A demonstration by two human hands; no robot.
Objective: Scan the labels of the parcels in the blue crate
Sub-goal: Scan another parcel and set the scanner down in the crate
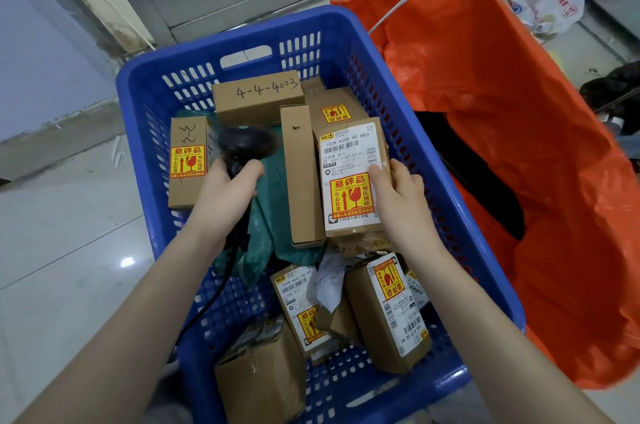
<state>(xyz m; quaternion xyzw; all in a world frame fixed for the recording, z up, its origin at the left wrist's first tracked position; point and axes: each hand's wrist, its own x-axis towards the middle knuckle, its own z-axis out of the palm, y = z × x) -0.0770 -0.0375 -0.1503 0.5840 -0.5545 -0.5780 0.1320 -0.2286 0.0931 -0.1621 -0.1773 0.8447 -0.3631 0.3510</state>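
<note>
So, both hands down in the blue slotted plastic crate [138, 84], scanner in one, parcel in the other.

Left hand [225, 191] has its fingers curled tight round the grip of a black handheld barcode scanner [244, 143], its black cord [221, 285] trailing back along the forearm; the scanner head sits over a crumpled green plastic mailer bag [266, 216]. Right hand [398, 202] grips the right edge of a brown cardboard parcel with a white shipping label and a yellow-and-red fragile sticker [349, 181], thumb pressed on the label face, other fingers wrapped behind it. That parcel is tilted up against the crate's right side, label facing the camera. More brown boxes lie all around it, including one with "4-4-4003" handwritten on it [258, 94]. Just beside the crate on the right is an orange plastic sack [519, 94], open-mouthed, on the pale tiled floor [62, 233].
</note>
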